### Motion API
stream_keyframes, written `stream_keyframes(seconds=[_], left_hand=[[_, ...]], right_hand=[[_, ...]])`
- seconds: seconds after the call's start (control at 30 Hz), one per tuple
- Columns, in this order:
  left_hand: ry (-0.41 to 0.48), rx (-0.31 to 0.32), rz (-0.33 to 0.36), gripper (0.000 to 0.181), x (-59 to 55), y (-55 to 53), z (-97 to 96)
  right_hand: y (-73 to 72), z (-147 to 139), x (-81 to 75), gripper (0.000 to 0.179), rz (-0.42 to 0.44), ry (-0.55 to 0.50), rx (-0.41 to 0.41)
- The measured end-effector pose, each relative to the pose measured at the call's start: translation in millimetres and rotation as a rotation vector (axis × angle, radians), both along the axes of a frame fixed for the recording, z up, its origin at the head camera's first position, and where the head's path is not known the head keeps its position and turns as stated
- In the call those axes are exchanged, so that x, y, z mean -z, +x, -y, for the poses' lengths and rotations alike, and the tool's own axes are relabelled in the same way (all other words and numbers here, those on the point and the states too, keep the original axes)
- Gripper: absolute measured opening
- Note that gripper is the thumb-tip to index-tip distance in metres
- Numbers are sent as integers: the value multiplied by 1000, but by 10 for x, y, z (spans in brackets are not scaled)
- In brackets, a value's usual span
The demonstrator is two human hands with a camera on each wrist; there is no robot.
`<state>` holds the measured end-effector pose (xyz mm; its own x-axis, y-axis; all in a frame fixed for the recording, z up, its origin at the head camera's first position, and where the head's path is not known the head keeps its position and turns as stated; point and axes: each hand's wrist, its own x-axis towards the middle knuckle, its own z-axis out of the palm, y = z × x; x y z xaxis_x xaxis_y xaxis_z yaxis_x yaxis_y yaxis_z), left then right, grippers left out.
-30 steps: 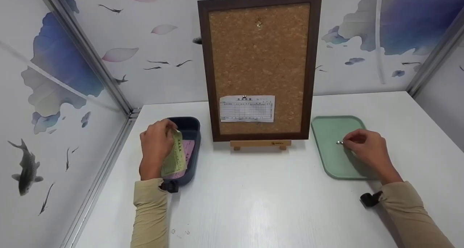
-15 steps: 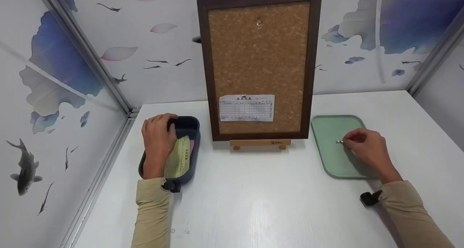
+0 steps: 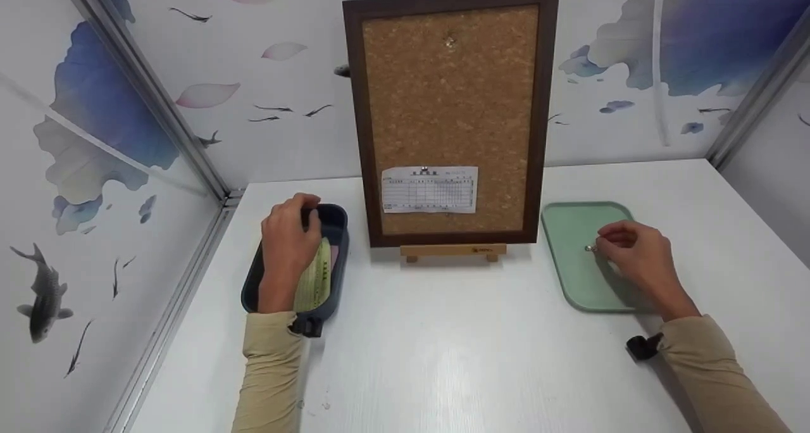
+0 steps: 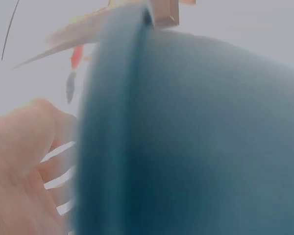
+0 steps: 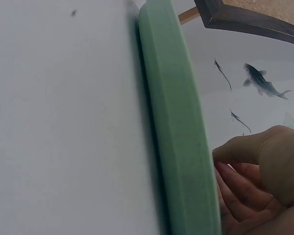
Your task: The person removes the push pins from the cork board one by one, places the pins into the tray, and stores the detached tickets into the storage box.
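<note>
Over the dark blue box [image 3: 343, 243], my left hand [image 3: 285, 243] reaches down with its thumb apart from its fingers. A printed green slip [image 3: 319, 278] lies in the box beside the hand, with a bit of a pink slip [image 3: 335, 256] under it. In the left wrist view the box wall [image 4: 117, 122] hides the fingertips. At the green tray [image 3: 569, 281], my right hand [image 3: 636, 252] pinches a small silvery push pin [image 3: 590, 248] between thumb and forefinger. The tray's edge [image 5: 179, 122] covers those fingertips in the right wrist view.
A framed cork board [image 3: 449, 116] stands on a small wooden easel [image 3: 452, 250] between box and tray. A white printed form [image 3: 430, 190] is pinned low on it. A cluster of shiny pins [image 3: 450, 42] sits near its top. Printed wall panels enclose the white table [image 3: 443, 344].
My left hand has let go of the lifted green slip, which now lies flatter over the pink one. That hand has then shifted right over the box. The right hand has barely moved.
</note>
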<state>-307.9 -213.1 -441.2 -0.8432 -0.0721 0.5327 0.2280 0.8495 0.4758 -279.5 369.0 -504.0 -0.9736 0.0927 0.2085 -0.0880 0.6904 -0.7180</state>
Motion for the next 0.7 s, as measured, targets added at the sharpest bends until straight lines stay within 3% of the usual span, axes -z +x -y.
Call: stream_keyframes(seconds=[0.37, 0.7], left_hand=[[60, 76, 7, 22, -104, 27, -250], [91, 117, 21, 23, -118, 74, -385]], right_hand=[[0, 255, -81, 31, -184, 3, 23], [56, 601, -271, 44, -390, -6, -30]])
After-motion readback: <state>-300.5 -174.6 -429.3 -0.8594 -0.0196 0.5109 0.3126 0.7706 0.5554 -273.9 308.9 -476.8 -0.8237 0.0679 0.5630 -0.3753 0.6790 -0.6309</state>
